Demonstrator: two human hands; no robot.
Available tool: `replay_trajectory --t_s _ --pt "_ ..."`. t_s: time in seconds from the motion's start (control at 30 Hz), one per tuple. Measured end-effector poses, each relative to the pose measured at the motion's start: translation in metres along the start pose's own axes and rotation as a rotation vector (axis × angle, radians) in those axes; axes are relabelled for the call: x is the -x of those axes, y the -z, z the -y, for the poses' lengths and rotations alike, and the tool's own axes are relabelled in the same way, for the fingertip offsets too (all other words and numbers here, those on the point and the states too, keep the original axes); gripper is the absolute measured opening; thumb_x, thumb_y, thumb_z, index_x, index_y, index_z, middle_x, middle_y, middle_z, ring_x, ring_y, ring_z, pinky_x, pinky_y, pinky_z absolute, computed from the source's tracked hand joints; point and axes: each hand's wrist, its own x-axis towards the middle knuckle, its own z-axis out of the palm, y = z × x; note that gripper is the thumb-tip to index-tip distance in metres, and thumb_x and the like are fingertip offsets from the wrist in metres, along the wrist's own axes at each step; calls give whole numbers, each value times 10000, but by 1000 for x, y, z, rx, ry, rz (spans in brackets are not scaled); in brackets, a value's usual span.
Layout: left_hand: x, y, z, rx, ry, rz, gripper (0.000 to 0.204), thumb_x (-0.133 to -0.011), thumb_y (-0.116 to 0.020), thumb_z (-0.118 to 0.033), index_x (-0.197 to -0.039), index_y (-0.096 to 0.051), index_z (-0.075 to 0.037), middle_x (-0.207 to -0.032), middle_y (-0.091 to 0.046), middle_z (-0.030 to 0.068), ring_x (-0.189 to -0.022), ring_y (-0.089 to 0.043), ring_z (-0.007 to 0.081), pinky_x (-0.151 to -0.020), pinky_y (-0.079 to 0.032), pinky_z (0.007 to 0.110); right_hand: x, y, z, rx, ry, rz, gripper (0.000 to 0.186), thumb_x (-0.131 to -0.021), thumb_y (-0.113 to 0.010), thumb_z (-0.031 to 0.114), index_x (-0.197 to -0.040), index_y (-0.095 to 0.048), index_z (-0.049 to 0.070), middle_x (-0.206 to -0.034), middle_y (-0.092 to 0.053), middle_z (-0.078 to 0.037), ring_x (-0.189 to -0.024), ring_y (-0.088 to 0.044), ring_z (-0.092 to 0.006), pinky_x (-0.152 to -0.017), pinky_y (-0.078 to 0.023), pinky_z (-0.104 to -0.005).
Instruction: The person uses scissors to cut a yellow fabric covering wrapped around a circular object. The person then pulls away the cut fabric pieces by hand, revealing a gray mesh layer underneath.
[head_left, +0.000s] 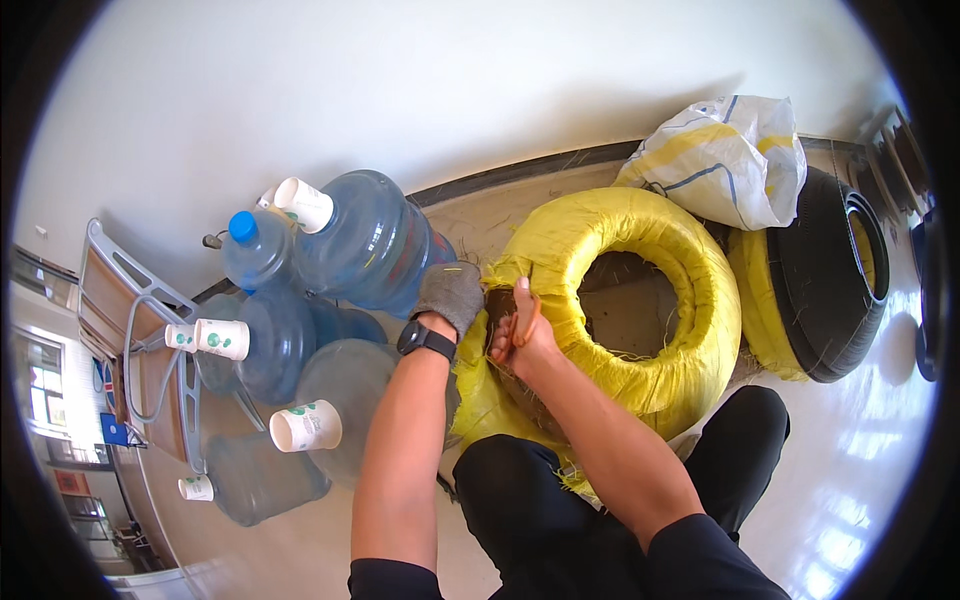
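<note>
A ring wrapped in yellow woven plastic [700, 310] lies before my knees, brown fibrous material showing at its left side. My left hand [448, 295], in a grey glove, is closed on the loose yellow wrapping [480, 390] at that side. Just right of it, my bare right hand [520, 340] grips orange-handled scissors [530, 312], whose blades point up at the wrapping.
Large plastic bottles [365, 235], several topped with paper cups [220, 338], crowd the left beside folded chairs [135, 340]. A white sack [715, 160] lies against the wall behind the ring. A black tyre [820, 330] and another yellow-wrapped ring [765, 340] stand at the right.
</note>
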Motion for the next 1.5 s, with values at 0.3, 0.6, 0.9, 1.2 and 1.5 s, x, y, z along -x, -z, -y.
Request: replay_trajectory --t_s 0.3,0.6,0.9,1.2,1.5 --pt "-25 -31 -4 -37 -211 -159 231 -899 -584 -238 -882 -751 -80 -810 -714 182 -778 -703 367 -718 -539 476 44 21 -22 314 45 164 837 -818 -534 859 -919 -529 28 -755 -499 -85 -642 -562 -272 -680 -520 -438" --pt "-24 -21 -1 -39 -279 -117 223 -861 -623 -258 -821 -748 -77 -796 -708 193 -778 -701 378 -719 -546 474 -7 8 -15 325 91 157 846 -815 -501 879 -871 -511 35 -763 -483 -107 -604 -561 -285 -606 -513 -457" --pt "-22 -23 8 -41 -219 -62 287 -859 -635 -329 -790 -745 -72 -797 -711 194 -782 -708 381 -708 -546 466 -9 -21 0 186 123 24 771 -844 -507 847 -873 -521 77 -673 -423 -68 -551 -496 -256 -544 -453 -434" --pt "-20 2 -5 -33 -203 60 259 -848 -650 -306 -765 -744 -79 -791 -710 187 -763 -702 377 -705 -543 458 -39 -39 14 127 180 -5 769 -902 -445 814 -755 -551 67 -591 -447 -81 -443 -436 -244 -418 -366 -397" --pt "-21 -11 -1 21 -151 -20 231 -841 -664 -286 -799 -736 -72 -808 -709 189 -793 -701 378 -719 -544 456 -35 -37 14 120 211 -86 761 -883 -494 811 -729 -533 66 -555 -443 -75 -446 -481 -239 -422 -391 -391"
